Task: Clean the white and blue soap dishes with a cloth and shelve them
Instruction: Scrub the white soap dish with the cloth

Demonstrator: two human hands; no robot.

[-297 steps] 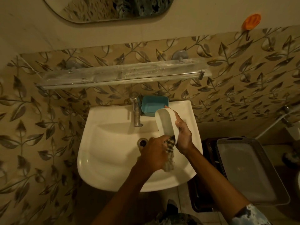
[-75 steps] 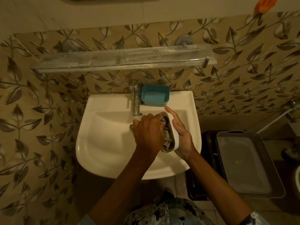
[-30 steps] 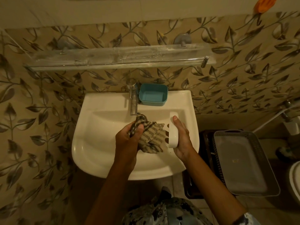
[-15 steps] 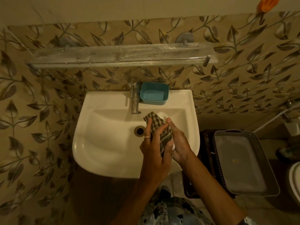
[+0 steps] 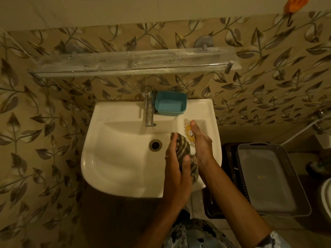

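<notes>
The sink is glossy ceramic and the tap polished metal. The blue dish and white dish look like smooth plastic (the white one bears a shiny label). The cloth is coarse weave, and the far shelf is cloudy glass.

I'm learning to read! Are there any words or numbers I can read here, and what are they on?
The sticker on the white soap dish: a yellow circle inside a patterned border, print too blurred to read.
The small mark inside the grey tray: too small to read.
No other text shows.
</notes>
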